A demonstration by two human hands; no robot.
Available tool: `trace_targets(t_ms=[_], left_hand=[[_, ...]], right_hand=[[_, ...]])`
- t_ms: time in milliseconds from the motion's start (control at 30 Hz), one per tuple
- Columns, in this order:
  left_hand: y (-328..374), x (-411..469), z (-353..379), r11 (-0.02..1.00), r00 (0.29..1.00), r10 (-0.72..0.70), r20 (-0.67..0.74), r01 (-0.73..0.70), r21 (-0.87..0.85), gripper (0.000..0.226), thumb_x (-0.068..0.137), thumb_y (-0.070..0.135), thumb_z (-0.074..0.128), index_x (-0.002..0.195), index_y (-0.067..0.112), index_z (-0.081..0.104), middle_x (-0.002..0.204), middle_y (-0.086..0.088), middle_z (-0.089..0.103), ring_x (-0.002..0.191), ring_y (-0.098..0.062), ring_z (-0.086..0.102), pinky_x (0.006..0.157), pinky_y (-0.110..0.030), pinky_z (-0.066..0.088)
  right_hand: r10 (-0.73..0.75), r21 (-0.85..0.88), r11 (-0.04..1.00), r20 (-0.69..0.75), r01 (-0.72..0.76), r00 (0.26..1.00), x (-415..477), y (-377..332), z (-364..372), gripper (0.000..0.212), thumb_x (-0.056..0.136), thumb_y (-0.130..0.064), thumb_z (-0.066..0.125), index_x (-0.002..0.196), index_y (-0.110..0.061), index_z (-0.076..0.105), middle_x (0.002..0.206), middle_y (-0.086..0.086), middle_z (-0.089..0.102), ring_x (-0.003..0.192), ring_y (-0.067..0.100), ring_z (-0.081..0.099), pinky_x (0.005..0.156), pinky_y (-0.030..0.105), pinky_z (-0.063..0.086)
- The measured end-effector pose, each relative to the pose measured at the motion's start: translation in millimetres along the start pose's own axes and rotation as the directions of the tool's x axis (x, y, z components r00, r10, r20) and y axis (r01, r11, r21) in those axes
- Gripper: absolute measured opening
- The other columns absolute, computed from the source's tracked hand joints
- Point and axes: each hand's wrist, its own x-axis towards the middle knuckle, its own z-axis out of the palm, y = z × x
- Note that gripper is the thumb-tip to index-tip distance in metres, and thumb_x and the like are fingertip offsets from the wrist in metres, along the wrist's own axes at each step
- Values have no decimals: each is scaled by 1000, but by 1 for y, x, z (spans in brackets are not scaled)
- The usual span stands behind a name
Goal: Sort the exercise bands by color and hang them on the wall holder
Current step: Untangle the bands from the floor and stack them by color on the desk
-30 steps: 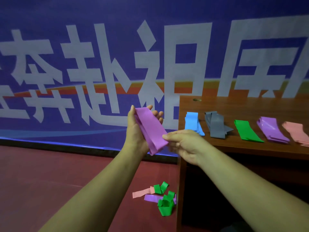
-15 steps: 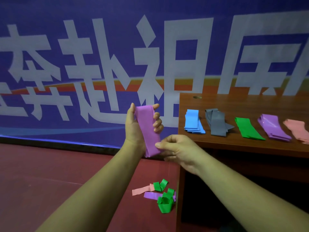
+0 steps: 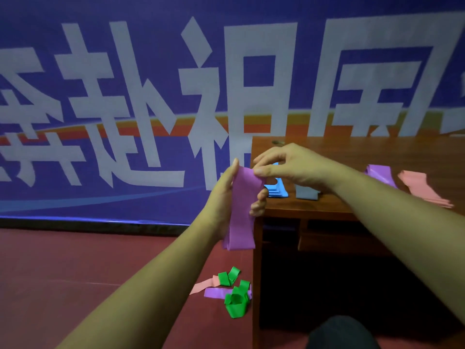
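Mid-sort. Folded purple flat elastic band (image 3: pixel 240 210) upright just left of brown wooden table (image 3: pixel 327 152) corner, gripped in left hand (image 3: pixel 226 195), top end pinched by right hand (image 3: pixel 286 167). Sorted on table: blue stack (image 3: pixel 278 191), grey stack (image 3: pixel 305 193), purple stack (image 3: pixel 380 173), pink stack (image 3: pixel 417 187). Unsorted on floor left of table leg: green-pink-purple tangle (image 3: pixel 234 293). Hanging apparently not begun; no wall holder visible.

The purple band (image 3: pixel 240 210) looks like a thin, smooth, rubbery sheet, matt with a faint sheen. At its three o'clock, the desk (image 3: pixel 377 149) is reddish-brown wood with a polished, slightly glossy top. At six o'clock, the green bands (image 3: pixel 235 309) look glossy against the smooth, matt dark-red floor (image 3: pixel 75 273).
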Motion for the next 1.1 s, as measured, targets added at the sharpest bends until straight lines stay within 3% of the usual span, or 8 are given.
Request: trace_targets(t_ms=[167, 333, 433, 533, 733, 833, 933, 1100], left_hand=[[-17, 16, 17, 998, 998, -35, 55, 38, -47, 67, 90, 69, 37, 95, 6, 60, 75, -9, 52, 56, -16, 49, 53, -26, 38], [-33, 40, 36, 997, 995, -49, 89, 54, -47, 55, 85, 42, 64, 116, -3, 60, 82, -8, 53, 65, -14, 48, 58, -21, 44], [-37, 55, 54, 994, 996, -56, 70, 62, -86, 41, 86, 24, 56, 118, -2, 54, 76, -8, 52, 58, -14, 46, 56, -22, 37], [-41, 73, 72, 995, 997, -19, 81, 26, -93, 30, 85, 17, 53, 107, -3, 50, 77, -14, 61, 58, -20, 56, 54, -24, 45], [-60, 117, 99, 995, 998, -52, 26, 54, -84, 30, 95, 6, 36, 119, -8, 48, 98, -31, 67, 86, -38, 69, 74, -37, 58], [-67, 143, 112, 989, 995, -35, -93, 48, 142, 21, 94, 1, 40, 105, -1, 59, 103, -31, 64, 91, -30, 64, 68, -28, 56], [-73, 160, 114, 880, 990, 36, -138, 34, 474, 25, 90, 1, 48, 80, 13, 67, 69, 1, 65, 59, -2, 56, 56, -13, 44], [-89, 189, 123, 642, 996, 51, -78, 27, 766, 21, 86, 13, 67, 107, 12, 66, 78, -4, 67, 68, -9, 58, 62, -18, 43]], right_hand=[[-3, -7, 1000, -23, 2, 1000, -7, 17, -20, 6, 84, -29, 72, 87, -25, 76, 108, -8, 70, 104, 1, 62, 91, 26, 48], [64, 282, 959, -173, -13, 983, -8, 29, -54, 2, 87, -11, 68, 87, -9, 69, 81, 6, 68, 77, 14, 64, 76, 29, 55], [143, 383, 921, -182, -64, 973, -14, 36, -74, 2, 90, -7, 63, 89, -7, 65, 84, 12, 62, 78, 19, 60, 71, 25, 55], [194, 419, 904, -218, -88, 957, -20, 50, -92, 7, 90, -6, 62, 86, -9, 67, 81, 8, 65, 78, 17, 63, 75, 29, 56], [293, 448, 886, -343, -119, 893, -35, 83, -133, 9, 91, -4, 61, 84, -8, 65, 76, 8, 64, 69, 17, 63, 64, 25, 57], [370, 475, 866, -400, -155, 839, -45, 106, -154, 11, 92, -2, 59, 82, -7, 62, 75, 11, 60, 67, 18, 60, 59, 24, 58], [446, 477, 849, -414, -228, 793, -55, 127, -169, 10, 92, -5, 59, 83, -8, 63, 74, 9, 62, 67, 16, 62, 55, 24, 56], [521, 377, 846, -442, -376, 730, -62, 172, -194, 10, 92, -5, 60, 84, -6, 66, 81, 11, 64, 76, 20, 64, 62, 28, 57]])
